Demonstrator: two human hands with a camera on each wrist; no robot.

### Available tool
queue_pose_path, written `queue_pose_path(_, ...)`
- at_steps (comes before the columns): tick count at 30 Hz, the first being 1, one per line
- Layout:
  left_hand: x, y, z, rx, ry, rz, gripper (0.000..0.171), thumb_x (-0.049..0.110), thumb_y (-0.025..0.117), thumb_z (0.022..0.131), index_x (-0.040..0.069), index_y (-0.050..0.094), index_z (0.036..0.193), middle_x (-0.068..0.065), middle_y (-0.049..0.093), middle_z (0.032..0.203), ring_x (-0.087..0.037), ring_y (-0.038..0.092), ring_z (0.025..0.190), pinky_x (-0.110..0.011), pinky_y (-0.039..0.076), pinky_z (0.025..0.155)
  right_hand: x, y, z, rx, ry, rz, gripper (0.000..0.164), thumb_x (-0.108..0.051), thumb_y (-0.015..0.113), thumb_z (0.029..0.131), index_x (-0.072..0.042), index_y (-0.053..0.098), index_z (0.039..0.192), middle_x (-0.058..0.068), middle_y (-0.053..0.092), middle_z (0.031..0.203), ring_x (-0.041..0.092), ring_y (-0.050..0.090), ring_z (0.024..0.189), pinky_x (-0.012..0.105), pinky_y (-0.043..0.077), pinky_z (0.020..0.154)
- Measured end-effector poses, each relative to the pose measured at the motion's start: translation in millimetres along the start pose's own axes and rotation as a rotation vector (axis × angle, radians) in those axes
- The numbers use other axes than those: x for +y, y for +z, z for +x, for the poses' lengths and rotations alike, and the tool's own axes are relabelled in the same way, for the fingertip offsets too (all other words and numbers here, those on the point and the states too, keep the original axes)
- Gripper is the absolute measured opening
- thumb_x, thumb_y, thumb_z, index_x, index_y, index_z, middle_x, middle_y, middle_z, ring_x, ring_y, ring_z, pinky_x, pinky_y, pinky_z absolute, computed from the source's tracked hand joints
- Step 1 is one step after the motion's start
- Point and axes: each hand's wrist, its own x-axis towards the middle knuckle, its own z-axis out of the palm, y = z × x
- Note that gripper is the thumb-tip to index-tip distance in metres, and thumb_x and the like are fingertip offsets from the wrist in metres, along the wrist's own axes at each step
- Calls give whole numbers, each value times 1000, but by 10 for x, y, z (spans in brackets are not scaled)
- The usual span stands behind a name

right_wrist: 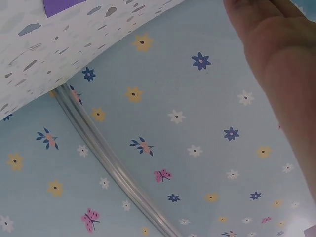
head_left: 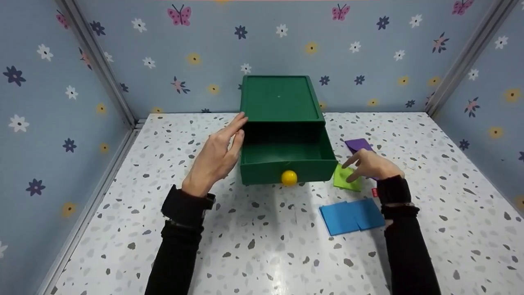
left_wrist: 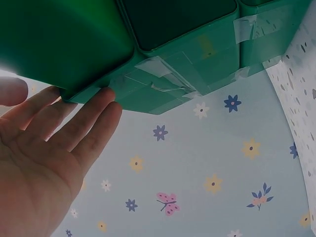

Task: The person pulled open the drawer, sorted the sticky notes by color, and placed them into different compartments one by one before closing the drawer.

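A green plastic drawer box (head_left: 280, 98) stands at the back of the table, its drawer (head_left: 264, 174) pulled out toward me with no contents visible inside. A round yellow knob (head_left: 289, 178) sits on the drawer front. My left hand (head_left: 215, 155) rests with extended fingers against the box's left side; the left wrist view shows its fingertips (left_wrist: 106, 95) on the green edge. Right of the drawer, my right hand (head_left: 374, 164) hovers low over a flat lime-green piece (head_left: 343, 179), thumb and fingers apart. Whether they touch it is unclear. Partly behind that hand lies a purple piece (head_left: 358, 144).
Two overlapping flat blue pieces (head_left: 339, 218) lie nearer me, in front of the lime-green one. A small red tag (head_left: 374, 192) shows beside my right wrist. Flower-patterned walls (head_left: 278, 49) bound the speckled table (head_left: 262, 254) at the back and sides.
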Motion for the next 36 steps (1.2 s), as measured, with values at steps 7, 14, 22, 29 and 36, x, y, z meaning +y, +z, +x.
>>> queue_pose_path(7, 12, -6, 13, 5, 19, 3, 47, 32, 30, 104, 11, 40, 144, -2, 34, 153, -15, 35, 139, -34, 33, 113, 35, 81, 49, -31, 25, -32, 60, -26, 84, 67, -20, 64, 123, 16, 51, 138, 36, 52, 120, 59, 41, 95)
queue_pose_path(14, 21, -14, 23, -4, 17, 13, 47, 34, 29, 104, 12, 39, 145, -1, 33, 153, -14, 34, 140, -33, 33, 113, 57, 132, 86, -67, 69, -20, 67, -27, 86, 64, -25, 58, 125, 14, 44, 142, 40, 45, 125, 62, 42, 94)
queue_pose_path(22, 9, -5, 20, -1, 15, 13, 47, 33, 29, 104, 11, 39, 145, -2, 33, 153, -13, 34, 140, -33, 32, 113, 41, 191, 84, -44, 57, -98, 72, -17, 84, 64, -29, 51, 126, 22, 40, 140, 44, 46, 119, 61, 47, 81)
queue_pose_path(29, -5, -2, 14, -5, 10, 5, 48, 34, 29, 104, 12, 38, 145, -1, 32, 154, -13, 33, 140, -34, 32, 113, 21, 198, 96, -67, 78, -80, 87, -18, 85, 64, -35, 39, 136, 22, 41, 137, 40, 48, 115, 56, 50, 78)
queue_pose_path(36, -10, 6, 6, -8, 9, 4, 48, 35, 29, 104, 13, 38, 145, -1, 32, 154, -14, 33, 140, -34, 33, 113, 31, 195, 104, -53, 72, -99, 88, -33, 87, 60, -41, 40, 134, 20, 39, 141, 41, 42, 122, 65, 42, 86)
